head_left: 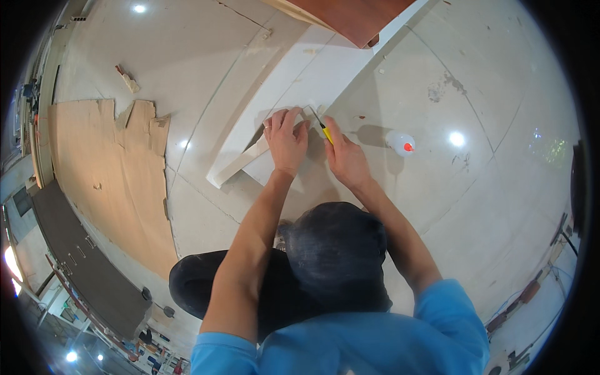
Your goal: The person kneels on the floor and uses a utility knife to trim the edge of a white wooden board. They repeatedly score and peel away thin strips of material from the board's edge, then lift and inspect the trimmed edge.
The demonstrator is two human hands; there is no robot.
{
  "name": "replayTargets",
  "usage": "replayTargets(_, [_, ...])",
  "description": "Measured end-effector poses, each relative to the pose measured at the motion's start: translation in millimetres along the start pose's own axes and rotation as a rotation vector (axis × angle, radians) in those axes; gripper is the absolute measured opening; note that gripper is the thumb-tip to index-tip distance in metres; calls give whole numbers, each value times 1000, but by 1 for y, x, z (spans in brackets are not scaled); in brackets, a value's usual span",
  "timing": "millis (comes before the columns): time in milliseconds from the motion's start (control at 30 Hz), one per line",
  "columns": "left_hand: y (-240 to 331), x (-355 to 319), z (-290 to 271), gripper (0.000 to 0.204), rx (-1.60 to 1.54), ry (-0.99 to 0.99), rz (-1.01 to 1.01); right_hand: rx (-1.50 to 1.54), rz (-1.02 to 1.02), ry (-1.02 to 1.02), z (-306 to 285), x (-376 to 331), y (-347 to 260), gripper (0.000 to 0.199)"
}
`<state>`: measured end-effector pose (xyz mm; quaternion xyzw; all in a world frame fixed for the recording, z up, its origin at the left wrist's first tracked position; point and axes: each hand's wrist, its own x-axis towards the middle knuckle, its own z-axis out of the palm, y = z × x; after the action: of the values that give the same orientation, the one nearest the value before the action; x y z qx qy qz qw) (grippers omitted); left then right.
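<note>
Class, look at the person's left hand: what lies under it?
The left hand presses flat on a white board, beside a thin wood strip on the floor. The patch of board beneath the palm is hidden.

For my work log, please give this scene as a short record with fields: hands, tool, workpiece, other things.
left hand: left hand pressed flat on the white board
right hand: right hand gripping a yellow-handled tool, tip on the board
workpiece: long white board lying on the tiled floor, under a reddish-brown panel at its far end
nearby: clear bottle with red cap right of the hands; torn cardboard sheet at left
</note>
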<state>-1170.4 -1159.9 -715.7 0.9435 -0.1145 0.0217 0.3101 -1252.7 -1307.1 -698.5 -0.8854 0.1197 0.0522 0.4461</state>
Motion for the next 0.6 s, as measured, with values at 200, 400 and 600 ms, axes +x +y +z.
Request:
replayTargets(200, [-7, -5, 13, 36, 1, 57, -5, -125, -4, -22, 7, 5, 10, 30])
replayTargets(400, [-4, -6, 16, 34, 58, 105, -4, -116, 22, -27, 12, 2, 13, 31])
replayTargets(600, [-2, -5, 14, 36, 73, 92, -28, -90, 11, -7, 15, 1, 16, 34])
